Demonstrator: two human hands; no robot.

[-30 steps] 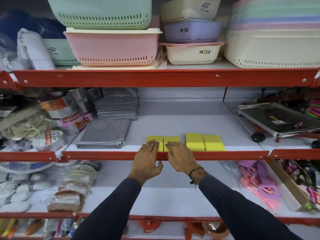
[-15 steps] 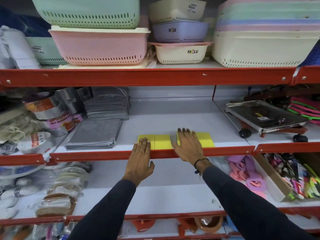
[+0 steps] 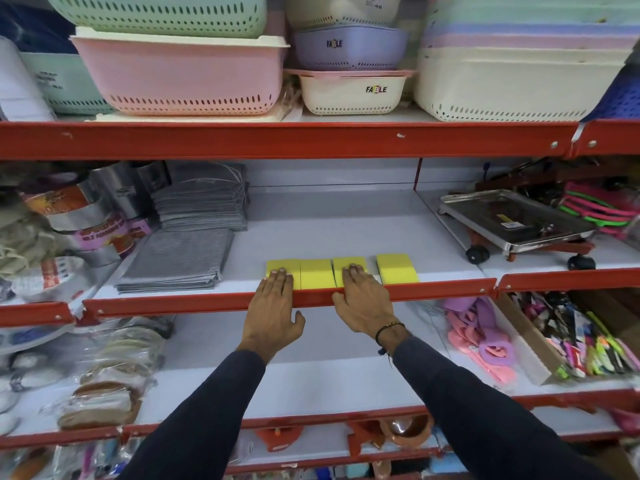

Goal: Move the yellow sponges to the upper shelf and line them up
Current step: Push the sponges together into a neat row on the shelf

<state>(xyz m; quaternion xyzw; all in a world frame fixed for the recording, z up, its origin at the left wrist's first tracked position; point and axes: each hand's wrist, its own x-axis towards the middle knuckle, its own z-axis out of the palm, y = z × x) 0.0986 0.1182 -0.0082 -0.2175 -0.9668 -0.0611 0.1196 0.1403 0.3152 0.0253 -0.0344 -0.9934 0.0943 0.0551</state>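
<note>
Your left hand (image 3: 273, 306) lies flat with fingers spread on the first yellow sponge (image 3: 282, 271), and your right hand (image 3: 363, 303) lies flat on the third sponge (image 3: 349, 268); neither grasps. Four sponges sit in a row along the front of the shelf (image 3: 346, 230), long axes pointing toward the back, the fourth sponge (image 3: 396, 268) slightly apart. Above, a pink basket (image 3: 180, 74) carries a green basket (image 3: 162, 12).

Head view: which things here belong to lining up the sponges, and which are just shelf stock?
Job:
yellow sponges, four in a row, the rightmost apart
left hand, flat on the first sponge
right hand, flat on the third
shelf

Lying about:
grey cloths
pink basket
metal trolley
</note>
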